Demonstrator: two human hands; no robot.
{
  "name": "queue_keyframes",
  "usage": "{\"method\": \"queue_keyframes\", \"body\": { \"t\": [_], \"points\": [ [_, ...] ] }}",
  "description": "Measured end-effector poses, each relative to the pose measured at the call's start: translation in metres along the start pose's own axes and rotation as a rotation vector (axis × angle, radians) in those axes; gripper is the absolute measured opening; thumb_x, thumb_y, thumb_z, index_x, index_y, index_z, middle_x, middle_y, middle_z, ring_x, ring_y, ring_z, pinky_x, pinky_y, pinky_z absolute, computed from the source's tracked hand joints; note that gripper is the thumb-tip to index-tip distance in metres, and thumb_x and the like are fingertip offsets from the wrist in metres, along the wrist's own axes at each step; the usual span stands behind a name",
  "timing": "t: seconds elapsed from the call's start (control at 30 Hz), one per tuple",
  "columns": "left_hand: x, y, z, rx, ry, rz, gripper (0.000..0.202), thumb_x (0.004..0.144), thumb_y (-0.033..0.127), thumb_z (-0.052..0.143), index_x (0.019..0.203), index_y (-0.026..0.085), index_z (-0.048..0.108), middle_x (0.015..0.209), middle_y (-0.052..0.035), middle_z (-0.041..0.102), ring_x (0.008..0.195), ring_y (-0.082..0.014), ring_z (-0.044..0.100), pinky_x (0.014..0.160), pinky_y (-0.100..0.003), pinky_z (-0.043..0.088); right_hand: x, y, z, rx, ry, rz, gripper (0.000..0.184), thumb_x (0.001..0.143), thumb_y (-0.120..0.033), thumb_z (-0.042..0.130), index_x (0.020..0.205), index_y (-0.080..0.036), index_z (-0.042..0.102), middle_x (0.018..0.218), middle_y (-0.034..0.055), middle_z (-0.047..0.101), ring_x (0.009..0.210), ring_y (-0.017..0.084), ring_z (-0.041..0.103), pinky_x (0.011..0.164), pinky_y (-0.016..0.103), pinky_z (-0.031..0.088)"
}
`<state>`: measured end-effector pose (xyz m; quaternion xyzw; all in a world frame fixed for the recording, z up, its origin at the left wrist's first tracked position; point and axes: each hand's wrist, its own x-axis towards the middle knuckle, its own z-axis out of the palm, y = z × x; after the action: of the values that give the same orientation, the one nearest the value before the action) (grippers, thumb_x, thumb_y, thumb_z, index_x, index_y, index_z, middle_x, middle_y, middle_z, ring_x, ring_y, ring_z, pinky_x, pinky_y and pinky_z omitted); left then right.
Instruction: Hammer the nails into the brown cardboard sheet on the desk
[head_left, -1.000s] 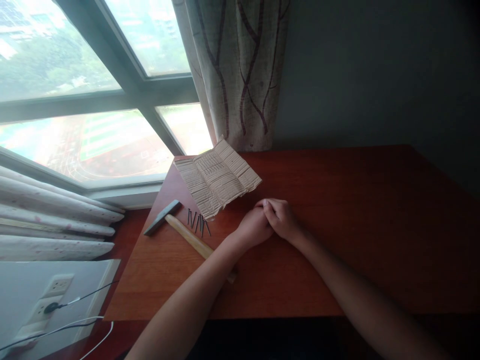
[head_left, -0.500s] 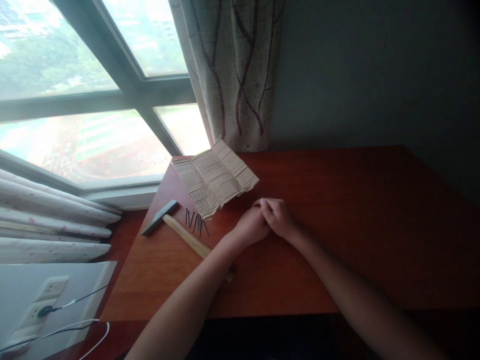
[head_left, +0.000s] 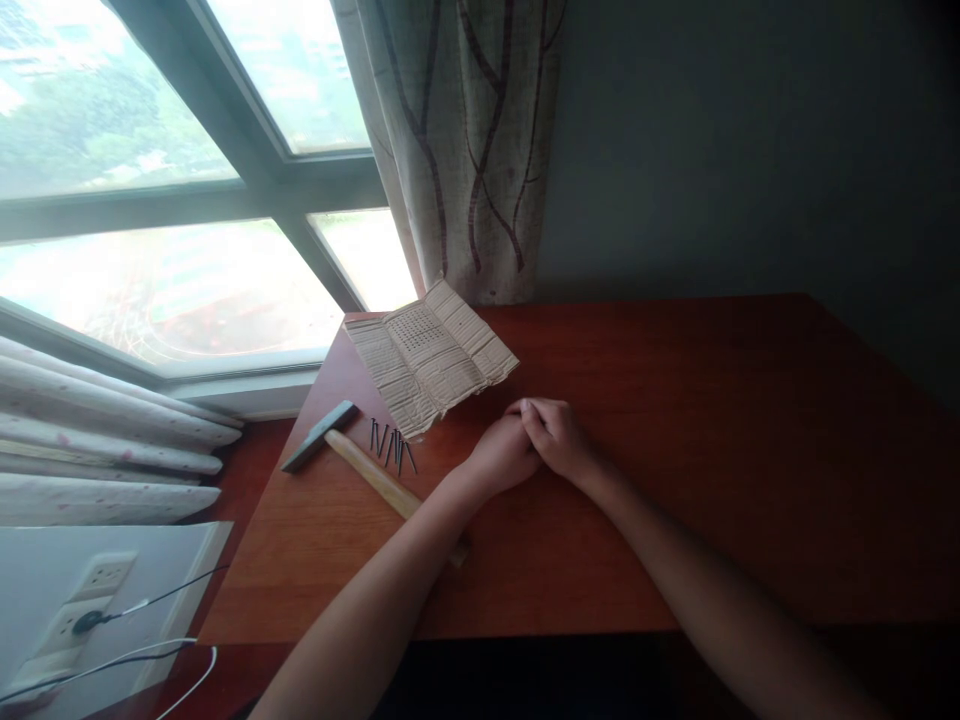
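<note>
Apparently nothing has shifted over the past second, so work looks paused. Past the near edge of the desk (head_left: 697,450), the left forearm (head_left: 390,590) crosses above the handle of the hammer (head_left: 371,475), whose head sits by the left edge. Farther in, the right hand (head_left: 559,435) clasps the left hand (head_left: 504,450), whose own grip I cannot tell. Nails (head_left: 397,450) lie between hammer and cardboard (head_left: 442,365), at the far-left corner. The desk spreads widest rightward.

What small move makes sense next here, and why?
Probably, the right hand should let go of the left hand: the two are clasped together, so neither seems free, while the wooden-handled hammer and the nails lie unheld on the table.
</note>
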<state>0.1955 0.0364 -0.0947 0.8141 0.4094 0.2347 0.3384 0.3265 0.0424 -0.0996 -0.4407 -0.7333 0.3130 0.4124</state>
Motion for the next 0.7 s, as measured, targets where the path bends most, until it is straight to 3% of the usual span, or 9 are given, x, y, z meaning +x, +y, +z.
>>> {"method": "queue_keyframes", "body": {
  "t": [0.7],
  "points": [
    [-0.0009, 0.0017, -0.0013, 0.024, -0.007, -0.022, 0.023, 0.077, 0.007, 0.054, 0.092, 0.011, 0.071, 0.096, -0.0156, 0.077, 0.089, -0.0267, 0.072, 0.074, -0.031, 0.055, -0.0002, -0.0007, -0.0008, -0.017, -0.008, -0.003, 0.037, 0.101, -0.027, 0.038, 0.091, -0.020, 0.073, 0.091, 0.0091, 0.078, 0.087, 0.024, 0.072, 0.082, 0.036, 0.053]
  ]
}}
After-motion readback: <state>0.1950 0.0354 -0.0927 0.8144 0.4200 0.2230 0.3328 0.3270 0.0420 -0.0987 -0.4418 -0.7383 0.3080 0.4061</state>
